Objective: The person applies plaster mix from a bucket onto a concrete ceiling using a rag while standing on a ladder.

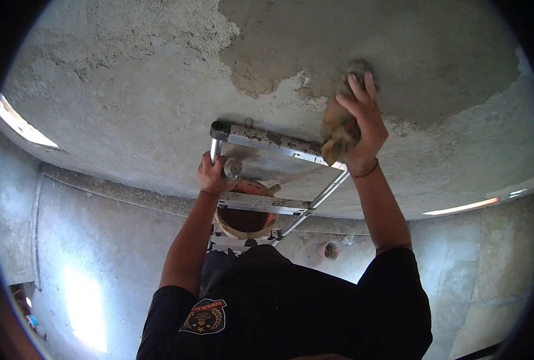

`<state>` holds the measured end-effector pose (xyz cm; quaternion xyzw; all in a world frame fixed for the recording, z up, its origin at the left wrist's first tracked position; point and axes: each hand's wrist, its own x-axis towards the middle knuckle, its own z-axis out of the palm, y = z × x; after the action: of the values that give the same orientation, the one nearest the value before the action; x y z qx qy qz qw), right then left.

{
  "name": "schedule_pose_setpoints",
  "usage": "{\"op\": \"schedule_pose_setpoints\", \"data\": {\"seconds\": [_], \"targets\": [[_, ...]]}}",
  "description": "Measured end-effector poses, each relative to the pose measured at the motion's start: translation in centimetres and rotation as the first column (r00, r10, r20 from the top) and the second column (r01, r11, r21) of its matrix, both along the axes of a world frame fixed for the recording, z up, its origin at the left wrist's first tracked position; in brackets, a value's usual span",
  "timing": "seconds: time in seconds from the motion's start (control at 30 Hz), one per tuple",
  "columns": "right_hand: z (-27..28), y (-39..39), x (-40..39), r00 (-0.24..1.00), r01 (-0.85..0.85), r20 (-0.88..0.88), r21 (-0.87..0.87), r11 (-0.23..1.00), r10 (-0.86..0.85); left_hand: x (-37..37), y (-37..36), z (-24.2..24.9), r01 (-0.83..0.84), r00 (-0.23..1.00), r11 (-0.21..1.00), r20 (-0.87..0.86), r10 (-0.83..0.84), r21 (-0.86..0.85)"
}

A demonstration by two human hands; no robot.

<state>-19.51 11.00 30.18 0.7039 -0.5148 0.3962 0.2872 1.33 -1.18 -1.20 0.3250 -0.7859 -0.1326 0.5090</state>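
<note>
A metal ladder (273, 141) with plaster-smeared rungs leans at the wall (159, 108). Around the ladder's left rail, just below its top cap, my left hand (213, 174) is closed. My right hand (366, 123) grips a crumpled, dirty brown cloth or sponge (339, 129) against the wall, right of the ladder's top. Above it spreads a darker, damp-looking plaster patch (423, 60) with a ragged edge. A bucket (246, 231) holding grey-brown material hangs or stands at the ladder below my left hand; what supports it is hidden.
Far below on the floor (135, 258) lies a small pinkish bucket (330, 249). Narrow bright openings (24, 125) cut the wall at left and right. Some objects (33, 321) lie at the lower left edge. The ladder's lower rungs run down beneath my body.
</note>
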Motion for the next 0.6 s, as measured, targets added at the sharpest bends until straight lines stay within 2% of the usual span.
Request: {"op": "schedule_pose_setpoints", "data": {"seconds": [0.03,0.1,0.13,0.17,0.23,0.27,0.33,0.37,0.4,0.43,0.47,0.5,0.57,0.6], "targets": [[-0.5,-0.4,-0.4,1.000,-0.001,0.003,0.005,1.000,0.001,0.0,0.0,-0.2,-0.009,1.000,1.000,0.015,0.009,-0.003],[-2.4,-1.0,-1.1,0.977,0.114,-0.198,0.158,0.981,-0.082,-0.2,0.1,-0.2,-0.017,0.999,1.000,0.033,0.017,0.007],[-3.9,-0.9,-0.5,0.992,0.040,-0.124,0.268,0.963,-0.007,-0.2,0.1,-0.1,-0.017,1.000,1.000,0.021,0.018,-0.006],[-5.5,-0.5,0.0,0.993,0.037,-0.117,0.281,0.959,-0.004,-0.2,0.1,0.1,-0.018,1.000,1.000,0.011,0.018,-0.017],[-9.6,1.6,1.0,0.949,-0.229,0.313,0.605,0.762,0.037,-0.1,0.0,-0.2,-0.023,0.999,1.000,0.031,0.023,-0.002],[-11.3,2.9,1.6,0.942,-0.244,0.334,0.624,0.743,0.029,-0.1,-0.1,-0.8,-0.041,0.997,0.999,0.062,0.040,0.017],[-14.7,5.3,2.9,0.783,-0.415,0.622,0.511,0.753,0.009,-0.1,0.1,-0.3,-0.038,0.998,0.999,0.058,0.036,0.033],[-17.4,6.7,3.3,0.765,-0.445,0.645,0.530,0.722,-0.003,0.0,0.2,0.2,-0.023,1.000,0.999,0.019,0.022,0.025],[-20.5,8.3,3.7,0.432,-0.575,0.898,0.351,0.739,-0.090,0.1,0.1,0.2,-0.016,0.999,0.999,0.038,0.014,0.047],[-22.5,9.8,4.5,0.018,-0.609,0.985,0.146,0.780,-0.171,0.1,0.1,-0.1,-0.018,0.998,0.997,0.059,0.013,0.075],[-22.4,11.2,6.2,0.087,-0.549,0.934,0.336,0.765,-0.347,0.1,0.2,-0.2,-0.008,0.999,0.996,0.051,0.003,0.086],[-23.2,12.3,7.3,0.062,-0.573,0.926,0.339,0.746,-0.373,0.2,0.1,-0.2,-0.011,0.997,0.995,0.072,0.004,0.099],[-25.3,13.6,9.0,-0.323,-0.655,0.826,0.157,0.739,-0.462,0.3,0.1,-0.3,-0.022,0.994,0.992,0.113,0.008,0.121],[-26.4,13.7,9.9,-0.306,-0.666,0.818,0.181,0.723,-0.486,0.2,0.1,-0.2,-0.015,0.996,0.996,0.086,0.007,0.087]]}}
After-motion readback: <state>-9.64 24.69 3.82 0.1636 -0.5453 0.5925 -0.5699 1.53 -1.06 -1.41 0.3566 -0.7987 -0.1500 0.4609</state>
